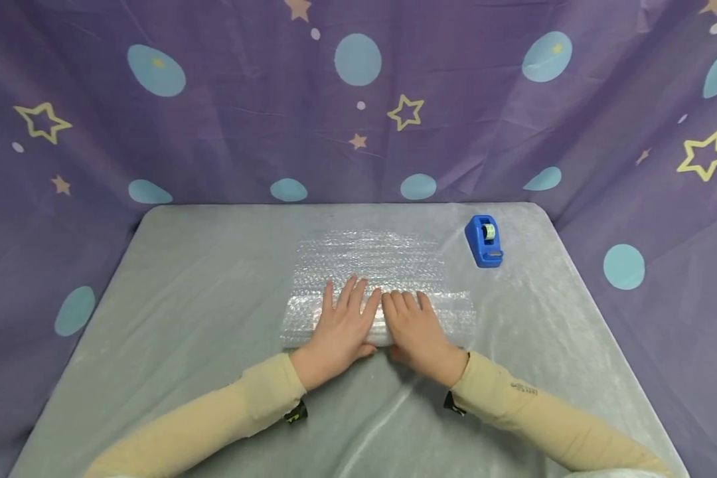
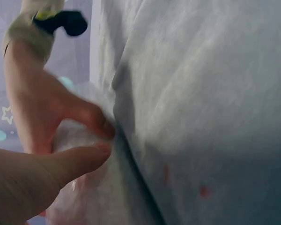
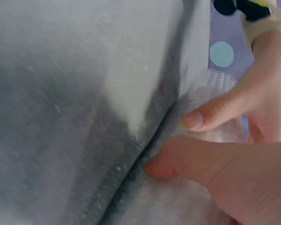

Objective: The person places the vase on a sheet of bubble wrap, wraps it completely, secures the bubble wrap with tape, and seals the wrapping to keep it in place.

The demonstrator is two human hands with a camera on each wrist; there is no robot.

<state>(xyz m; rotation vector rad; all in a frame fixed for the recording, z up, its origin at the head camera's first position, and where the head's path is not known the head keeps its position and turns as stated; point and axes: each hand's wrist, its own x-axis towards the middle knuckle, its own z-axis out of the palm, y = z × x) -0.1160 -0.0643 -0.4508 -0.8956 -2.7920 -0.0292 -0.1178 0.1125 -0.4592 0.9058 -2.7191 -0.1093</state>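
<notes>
Beige sleeves [image 1: 203,425], left hand [image 1: 337,332] fingers spread, right hand [image 1: 419,335] fingers narrower, both on bubble wrap [image 1: 370,259]

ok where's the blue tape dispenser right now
In the head view, the tape dispenser sits on the grey-covered table, towards its far right corner, right of the far end of the bubble wrap.

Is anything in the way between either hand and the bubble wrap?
Nothing visible is: the left hand and right hand both touch the bubble wrap directly. The blue tape dispenser stands apart, off to the right of its far part.
</notes>
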